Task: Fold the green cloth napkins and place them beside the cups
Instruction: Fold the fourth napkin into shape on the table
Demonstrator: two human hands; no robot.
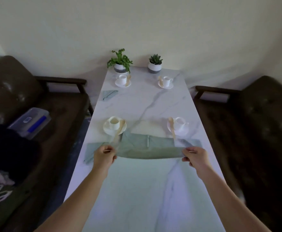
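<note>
A pale green cloth napkin [147, 149] is stretched above the white marble table [136, 190], blurred with motion. My left hand [104, 156] pinches its left end and my right hand [196, 157] pinches its right end. Behind it stand two near white cups on saucers with wooden spoons, the left cup [114, 123] and the right cup [180, 123]. A folded green napkin [91, 152] lies at the left table edge beside my left hand. Another folded napkin [109, 94] lies near the far left cup [122, 79]. A far right cup [167, 81] stands opposite.
Two small potted plants, the left plant [120, 61] and the right plant [155, 63], stand at the table's far end by the wall. Dark brown sofas flank the table, the left sofa [19, 91] holding a clear plastic box [30, 122] and dark cloth, the right sofa [262, 123] bare.
</note>
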